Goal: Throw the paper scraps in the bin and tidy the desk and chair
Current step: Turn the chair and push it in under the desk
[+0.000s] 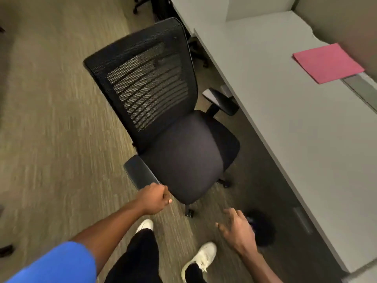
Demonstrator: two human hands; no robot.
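A black office chair (183, 158) with a mesh back stands on the carpet, turned sideways beside the grey desk (295, 123). My left hand (155, 199) is closed around the front end of the chair's near armrest (138, 174). Lower right, my right hand (237, 229) hovers with fingers spread and holds nothing. Just beyond it, under the desk edge, sits a dark round bin (263, 227). A pink sheet of paper (327, 63) lies flat on the desk near the partition. I see no paper scraps.
My two feet in white shoes (201, 258) stand on the carpet just behind the chair. The chair's far armrest (220, 101) reaches under the desk edge. Another chair's wheeled base (140, 5) shows at the top. Open carpet lies to the left.
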